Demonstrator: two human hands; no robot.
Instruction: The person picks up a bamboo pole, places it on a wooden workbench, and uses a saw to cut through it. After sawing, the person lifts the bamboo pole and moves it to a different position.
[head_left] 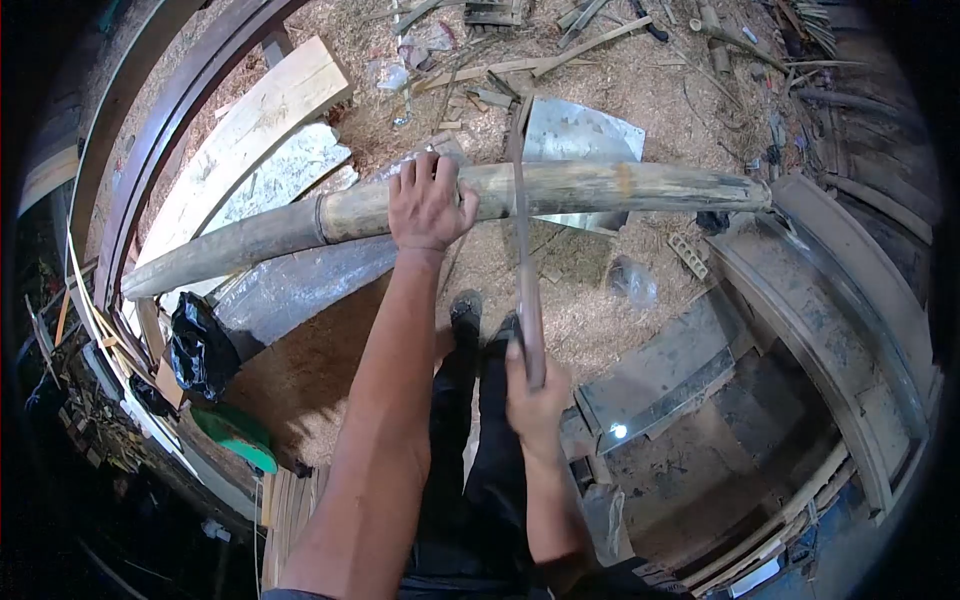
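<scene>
A thick bamboo pole [690, 187] lies crosswise in front of me, its left end darker and a ring-like node left of my hand. My left hand [428, 203] grips the pole from above, fingers curled over its far side. In my right hand [535, 395] is the wooden handle of a machete [521, 215], closed around its lower end. The long, narrow-looking blade points away from me and overlaps the pole, a short way right of my left hand. My right hand is slightly blurred.
Sawdust and wood scraps cover the ground [590, 340]. Sheet metal [580, 135] lies beyond the pole. Curved planks [270, 120] stand at left, beside a black plastic bag [200, 345] and a green object [235, 437]. A large curved frame [820, 300] is at right. My shoes [465, 308] are below the pole.
</scene>
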